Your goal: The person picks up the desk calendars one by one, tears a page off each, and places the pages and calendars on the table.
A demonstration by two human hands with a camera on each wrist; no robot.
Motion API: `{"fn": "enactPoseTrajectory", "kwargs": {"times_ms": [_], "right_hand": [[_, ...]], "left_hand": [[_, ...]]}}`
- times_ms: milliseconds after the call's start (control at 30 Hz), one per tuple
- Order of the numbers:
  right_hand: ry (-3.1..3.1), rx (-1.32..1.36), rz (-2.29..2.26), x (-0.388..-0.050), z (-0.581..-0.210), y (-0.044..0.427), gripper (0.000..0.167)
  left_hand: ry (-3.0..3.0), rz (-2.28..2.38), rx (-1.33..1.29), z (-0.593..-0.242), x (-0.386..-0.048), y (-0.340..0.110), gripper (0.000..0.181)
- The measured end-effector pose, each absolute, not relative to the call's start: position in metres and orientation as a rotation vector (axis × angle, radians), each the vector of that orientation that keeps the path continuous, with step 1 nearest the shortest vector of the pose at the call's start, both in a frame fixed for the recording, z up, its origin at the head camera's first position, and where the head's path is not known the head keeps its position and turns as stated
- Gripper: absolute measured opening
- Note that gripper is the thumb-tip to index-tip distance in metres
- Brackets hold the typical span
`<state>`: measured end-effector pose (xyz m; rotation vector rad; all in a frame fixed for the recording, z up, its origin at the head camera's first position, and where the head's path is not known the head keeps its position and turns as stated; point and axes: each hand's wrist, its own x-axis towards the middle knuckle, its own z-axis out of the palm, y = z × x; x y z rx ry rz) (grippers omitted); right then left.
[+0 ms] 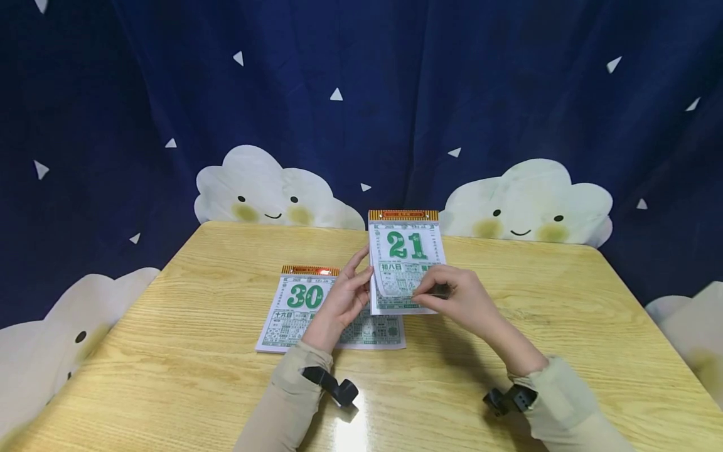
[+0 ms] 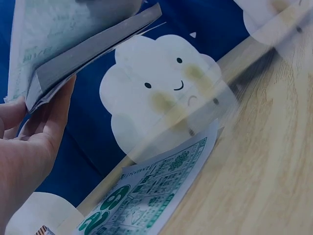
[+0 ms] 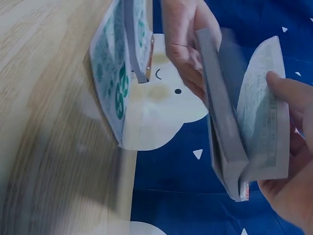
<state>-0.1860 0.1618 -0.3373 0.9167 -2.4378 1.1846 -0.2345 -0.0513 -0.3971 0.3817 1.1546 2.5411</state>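
A tear-off calendar (image 1: pixel 403 229) with an orange-and-black header and a green 21 is held up off the table. My left hand (image 1: pixel 344 295) grips its left edge, thumb in front and fingers behind; its thick block of pages (image 2: pixel 93 51) shows in the left wrist view. My right hand (image 1: pixel 460 295) pinches the lower part of the top sheet (image 3: pixel 261 122), which bends away from the block in the right wrist view. Below, a second calendar (image 1: pixel 290 301) showing 30 lies on the table. Beside it is a printed sheet (image 1: pixel 375 336), partly hidden by my left hand.
The wooden table (image 1: pixel 186 339) runs back to a dark blue curtain (image 1: pixel 395 125) with smiling clouds and white triangles. Each wrist wears a black strap with a camera, such as the left wrist camera (image 1: pixel 341 390).
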Motion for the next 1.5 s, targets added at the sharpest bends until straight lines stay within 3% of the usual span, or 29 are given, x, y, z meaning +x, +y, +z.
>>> {"fn": "enactPoseTrajectory", "kwargs": {"times_ms": [267,600,900,1133,1500], "right_hand": [[-2.417,0.63,1.25,-0.19,-0.331,0.168,0.003],[-2.294,0.267,1.458,-0.2,-0.327,0.177,0.02],[-2.177,0.075,1.622,-0.202,-0.319,0.179,0.022],[-2.131,-0.074,1.686,-0.215,-0.324,0.189,0.007],[-2.129,-0.279,1.866,-0.228,-0.317,0.206,0.007]], "left_hand": [[1.249,2.535,0.357,-0.4,-0.236,-0.052,0.05],[1.29,2.522,0.373,-0.402,-0.236,-0.051,0.049],[1.298,2.512,0.336,-0.4,-0.235,-0.051,0.049],[1.336,2.51,0.272,-0.401,-0.236,-0.05,0.047],[1.386,2.469,0.248,-0.396,-0.233,-0.048,0.048]]}}
